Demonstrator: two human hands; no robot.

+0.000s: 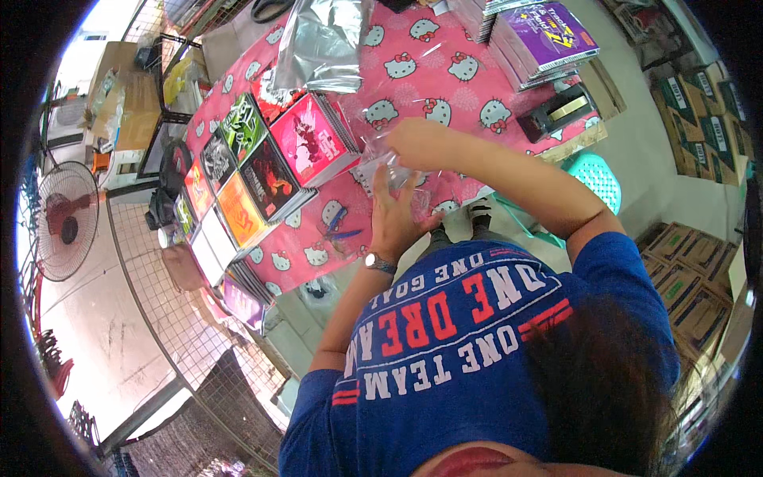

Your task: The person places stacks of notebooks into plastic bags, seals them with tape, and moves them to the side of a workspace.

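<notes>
Both hands are at the table's near edge, around a crinkled clear plastic bag [404, 176]. My right hand [421, 143] is closed on the upper part of the bag, its fingertips partly hidden. Below it, my left hand [393, 221], with a watch at the wrist, has its fingers up along the plastic and its thumb out to the right. What lies inside the bag is hard to make out. Just left of the hands is a stack of pink-covered spiral notebooks [308, 139]. A pair of blue-handled scissors [342, 230] lies on the table nearby.
A pink patterned cloth [401, 87] covers the table. More notebook stacks [241, 215] line its left side. Silvery plastic bags [322, 44] lie at the back. Purple notebooks [544, 36] and a black tape dispenser [556, 113] are at right. A green stool [594, 181] stands below.
</notes>
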